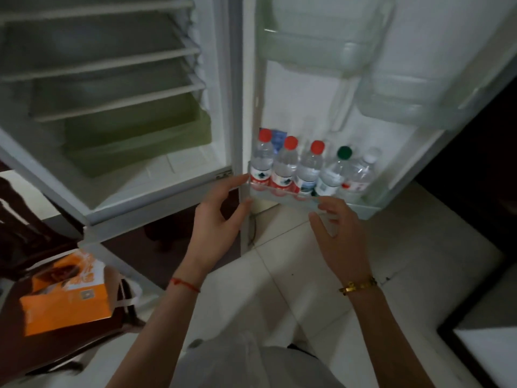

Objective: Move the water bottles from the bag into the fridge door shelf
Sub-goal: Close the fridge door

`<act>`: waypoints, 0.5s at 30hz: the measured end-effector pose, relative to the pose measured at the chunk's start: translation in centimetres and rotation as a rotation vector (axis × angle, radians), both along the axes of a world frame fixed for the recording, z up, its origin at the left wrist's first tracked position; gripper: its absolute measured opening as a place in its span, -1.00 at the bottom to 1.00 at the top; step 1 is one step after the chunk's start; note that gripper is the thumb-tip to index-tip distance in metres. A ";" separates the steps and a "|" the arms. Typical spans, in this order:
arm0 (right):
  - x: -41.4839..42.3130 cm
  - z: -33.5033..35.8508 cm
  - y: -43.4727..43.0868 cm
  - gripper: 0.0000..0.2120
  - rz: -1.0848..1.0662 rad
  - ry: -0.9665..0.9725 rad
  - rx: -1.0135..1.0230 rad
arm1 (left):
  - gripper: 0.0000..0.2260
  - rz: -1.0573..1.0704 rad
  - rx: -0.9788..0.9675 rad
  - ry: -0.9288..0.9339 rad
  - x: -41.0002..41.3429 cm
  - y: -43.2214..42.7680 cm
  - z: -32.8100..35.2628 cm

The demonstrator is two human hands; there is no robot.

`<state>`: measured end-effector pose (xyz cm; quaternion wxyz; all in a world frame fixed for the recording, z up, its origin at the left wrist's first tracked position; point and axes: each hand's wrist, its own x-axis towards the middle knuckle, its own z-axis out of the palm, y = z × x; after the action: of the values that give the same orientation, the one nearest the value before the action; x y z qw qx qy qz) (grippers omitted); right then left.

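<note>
Fingers first: the left hand (221,217) is spread wide, fingertips (240,179) just at the near left corner of the fridge door shelf (282,198), gripping nothing. The right hand (340,236) is just as loose and empty, its fingers (326,201) fanned against the shelf's clear front rail around the middle. Behind that rail, at about twelve o'clock from the hands, stand the water bottles (285,169): three red-capped ones packed shoulder to shoulder on the left, then a green-capped bottle (331,175) and a white-capped bottle (361,172) leaning off to the right. Looks like the loading is close to done, though I can't see into the orange bag (64,298) down at eight o'clock on the floor, so there may be more in there. Here's the worry: that row is tight, and the two on the right aren't upright. A nudge on the rail, or swinging the door shut briskly, could tip them against each other or over the low front edge onto the tiled floor (307,275). And both hands are pressing on thin clear plastic, so leaning weight on it might pop the shelf loose.
</note>
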<state>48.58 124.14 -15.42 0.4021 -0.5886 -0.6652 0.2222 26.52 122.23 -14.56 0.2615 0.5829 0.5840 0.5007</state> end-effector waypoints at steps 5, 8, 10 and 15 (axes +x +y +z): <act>7.3 0.0 2.0 -0.72 -0.008 0.005 0.057 | -0.66 -0.016 0.066 -0.006 7.2 1.8 0.7; 11.5 0.1 3.5 -0.74 -0.034 0.024 0.112 | -0.66 0.014 0.102 0.006 11.5 2.5 1.2; 14.1 0.4 4.3 -0.74 -0.047 0.030 0.128 | -0.67 0.021 0.113 0.008 14.2 2.7 1.7; 19.5 1.5 6.3 -0.71 -0.050 -0.053 0.142 | -0.66 0.002 0.154 0.035 20.2 3.6 3.4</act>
<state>68.12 130.44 -13.94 0.4306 -0.5807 -0.6747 0.1488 46.74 125.82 -11.13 0.2051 0.6095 0.5487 0.5342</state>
